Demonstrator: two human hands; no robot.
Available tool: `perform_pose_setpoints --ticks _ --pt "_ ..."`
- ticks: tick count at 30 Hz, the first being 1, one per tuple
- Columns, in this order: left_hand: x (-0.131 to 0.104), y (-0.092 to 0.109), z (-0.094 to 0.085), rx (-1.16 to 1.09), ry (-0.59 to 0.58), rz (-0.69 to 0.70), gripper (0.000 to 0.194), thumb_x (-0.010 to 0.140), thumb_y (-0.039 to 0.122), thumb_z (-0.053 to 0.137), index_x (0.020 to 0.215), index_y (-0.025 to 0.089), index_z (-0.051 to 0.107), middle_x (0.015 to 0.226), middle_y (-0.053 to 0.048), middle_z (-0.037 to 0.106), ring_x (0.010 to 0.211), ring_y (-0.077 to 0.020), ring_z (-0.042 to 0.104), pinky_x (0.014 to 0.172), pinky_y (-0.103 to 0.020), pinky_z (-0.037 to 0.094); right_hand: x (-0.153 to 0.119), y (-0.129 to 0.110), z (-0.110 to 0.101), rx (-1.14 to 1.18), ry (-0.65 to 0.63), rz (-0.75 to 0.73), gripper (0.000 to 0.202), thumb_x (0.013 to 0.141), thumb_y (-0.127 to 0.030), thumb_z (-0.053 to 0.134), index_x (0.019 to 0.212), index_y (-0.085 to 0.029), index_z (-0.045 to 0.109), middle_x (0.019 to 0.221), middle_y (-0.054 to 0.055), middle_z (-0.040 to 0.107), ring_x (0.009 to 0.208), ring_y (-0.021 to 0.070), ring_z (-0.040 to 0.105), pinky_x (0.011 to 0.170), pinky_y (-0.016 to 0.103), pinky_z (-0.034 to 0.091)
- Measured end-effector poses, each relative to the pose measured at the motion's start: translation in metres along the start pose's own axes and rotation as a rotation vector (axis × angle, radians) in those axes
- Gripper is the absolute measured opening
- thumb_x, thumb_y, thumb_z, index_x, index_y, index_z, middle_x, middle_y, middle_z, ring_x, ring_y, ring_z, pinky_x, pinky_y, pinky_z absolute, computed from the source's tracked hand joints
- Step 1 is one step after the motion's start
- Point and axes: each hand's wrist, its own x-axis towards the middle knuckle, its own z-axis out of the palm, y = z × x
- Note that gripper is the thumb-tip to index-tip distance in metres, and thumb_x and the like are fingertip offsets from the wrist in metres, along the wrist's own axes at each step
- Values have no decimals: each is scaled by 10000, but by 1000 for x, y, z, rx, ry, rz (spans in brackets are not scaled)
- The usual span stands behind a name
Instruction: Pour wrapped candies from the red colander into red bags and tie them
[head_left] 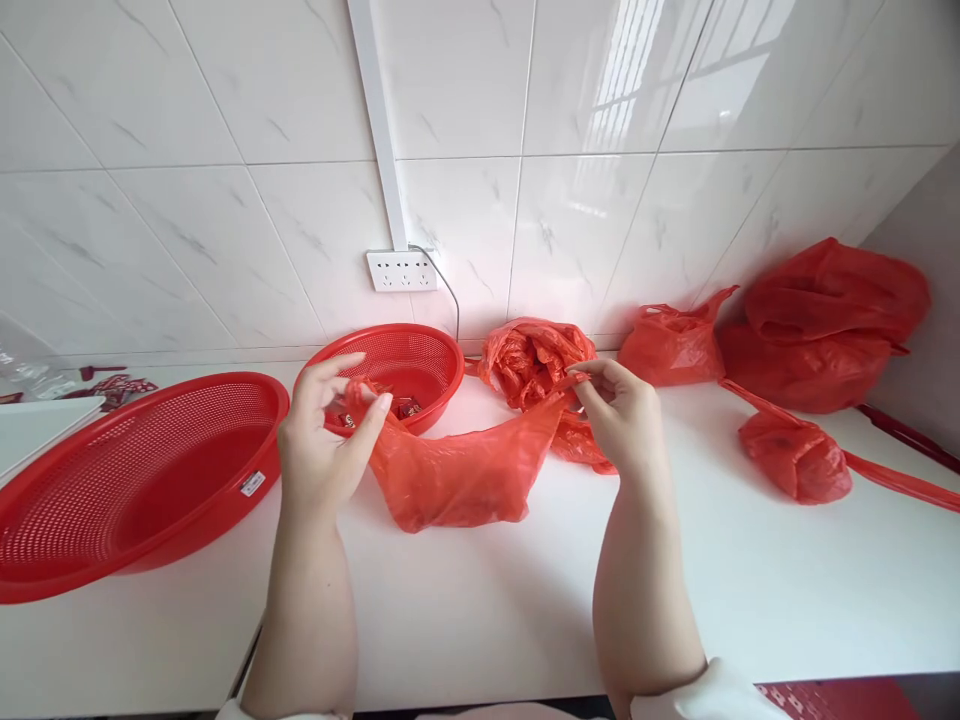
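Two ends (553, 405) of red bag (461, 480) held: my L hand (330, 430), 10 o'clock, fingers loosely curled; my R hand (619, 405), 2 o'clock, fingertips pinched.

We've got bright, cool, mostly diffuse light. Striped, window-like glare upper right on the glossy tiled wall (457, 90). Soft, faint shadow on the white table (480, 600) near the red bag (465, 480). Far-right corner reads dimmer, grey. Wide-angle stretch at edges, large basket (172, 480) included. We see slight softness overall.
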Motion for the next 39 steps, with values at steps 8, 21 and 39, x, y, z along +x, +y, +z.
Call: perform_pose_setpoints --ticks 8,21,39 --pt "14 -37 -13 184 -417 -265 453 735 530 668 1098 262 638 1050 -71 653 904 -250 623 718 -325 490 -1 -2 22 128 -7 -97 163 825 -296 547 928 -204 633 909 46 693 806 186 658 733 336 526" --pt "12 -31 23 -869 -417 -712 317 772 395 670 594 180 521 501 33 533 568 -145 597 712 -303 504 -8 -17 20 354 -257 50 141 789 -222 518 663 -192 573 836 22 676 785 169 590 677 279 434" --pt "-8 -2 41 -855 -978 -417 332 764 307 667 1071 189 619 821 -7 419 658 -95 358 583 -235 319 -22 -39 42 529 -498 -142 154 810 -148 457 711 -206 559 1279 39 558 1235 250 479 945 412 451"
